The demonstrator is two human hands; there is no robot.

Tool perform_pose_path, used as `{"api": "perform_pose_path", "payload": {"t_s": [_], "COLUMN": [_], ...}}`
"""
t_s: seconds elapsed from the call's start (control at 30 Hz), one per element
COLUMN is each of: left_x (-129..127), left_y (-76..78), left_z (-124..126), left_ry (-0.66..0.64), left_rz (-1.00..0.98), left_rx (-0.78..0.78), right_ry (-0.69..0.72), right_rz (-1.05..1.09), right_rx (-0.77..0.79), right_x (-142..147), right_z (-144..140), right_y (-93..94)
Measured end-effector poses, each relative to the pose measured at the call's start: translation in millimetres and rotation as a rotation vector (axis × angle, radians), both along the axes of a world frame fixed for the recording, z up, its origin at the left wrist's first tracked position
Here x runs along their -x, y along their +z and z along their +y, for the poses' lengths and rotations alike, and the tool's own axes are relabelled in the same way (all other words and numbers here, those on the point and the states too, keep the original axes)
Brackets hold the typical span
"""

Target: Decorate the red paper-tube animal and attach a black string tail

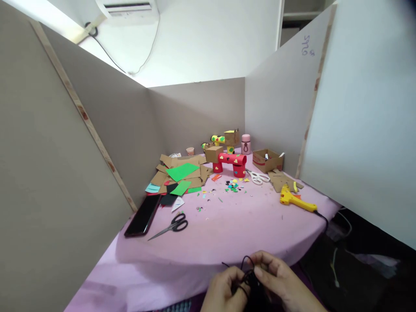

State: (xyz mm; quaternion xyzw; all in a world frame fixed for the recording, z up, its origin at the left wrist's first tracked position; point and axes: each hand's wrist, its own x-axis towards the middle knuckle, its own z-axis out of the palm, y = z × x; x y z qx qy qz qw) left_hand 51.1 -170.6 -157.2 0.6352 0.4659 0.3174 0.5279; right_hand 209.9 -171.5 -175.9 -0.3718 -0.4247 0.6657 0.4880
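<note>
Both my hands meet at the near edge of the pink-covered table (247, 225), low in view, and between them is a small tangle of black cord (248, 277). My left hand (224, 290) has its fingertips pinched shut on the left side of the bundle; my right hand (281, 281) closes thumb and forefinger on a strand at the top, where a loop stands up and a loose end sticks out to the left. How many strands each pinch holds I cannot tell, as the cord is dark against the shadow below.

I judge the cord very light, limp and thin, so it sags wherever unsupported and snags on itself easily. It is not fragile, but it is probably slippery between bare fingertips, so a tight pinch near the free end or at the loop suits it better than a whole-fist grab.

Farther off lie black scissors (172, 225) and a dark phone (143, 216) to the left, a yellow glue gun (294, 199) to the right, white scissors (258, 177), and at the far side a red paper-tube figure (231, 161) beside cardboard and green paper scraps (180, 173)
</note>
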Motion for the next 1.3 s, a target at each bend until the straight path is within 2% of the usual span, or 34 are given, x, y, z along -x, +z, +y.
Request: {"api": "perform_pose_path", "payload": {"t_s": [0.07, 0.17, 0.23, 0.37, 0.47, 0.53, 0.67, 0.77, 0.87, 0.97, 1.1, 1.17, 1.3], "left_x": [2, 10, 15, 19, 17, 12, -2, -8, -6, -2, 6, 13, 40], "left_y": [3.5, 16.7, 22.6, 25.0, 28.1, 32.0, 35.6, 32.8, 29.3, 27.5, 29.8, 33.8, 48.8], "left_z": [2, 4, 5, 5, 2, 0, -4, -4, -3, -2, 1, 4, 15], "left_ry": [0.025, 0.092, 0.149, 0.211, 0.26, 0.241, 0.106, 0.093, 0.104, 0.076, 0.06, 0.082, 0.155], "left_rz": [-0.061, -0.101, -0.074, 0.069, 0.095, 0.071, 0.081, 0.085, 0.068, 0.049, 0.04, 0.058, 0.131], "left_rx": [0.003, -0.046, -0.104, -0.263, -0.351, -0.376, -0.351, -0.341, -0.366, -0.359, -0.253, -0.216, -0.267], "right_ry": [0.023, 0.002, -0.036, -0.091, -0.073, -0.063, -0.06, -0.046, -0.005, 0.036, -0.009, -0.032, -0.095], "right_rz": [-0.017, -0.099, -0.098, -0.006, 0.033, 0.03, 0.035, 0.045, 0.077, 0.067, -0.06, -0.105, -0.22], "right_rx": [-0.056, -0.061, -0.026, 0.041, 0.034, 0.004, -0.01, -0.032, -0.119, -0.19, -0.15, -0.121, -0.13], "right_x": [-3, -11, -15, -17, -15, -12, -8, -6, -5, -5, -9, -13, -25], "right_z": [-2, -2, 0, 4, 3, 1, -3, -4, -4, -6, -10, -12, -13], "right_y": [2.2, 2.1, -0.1, -3.1, 2.0, 8.8, 18.7, 16.9, 15.0, 19.9, 31.6, 36.7, 44.2]}}
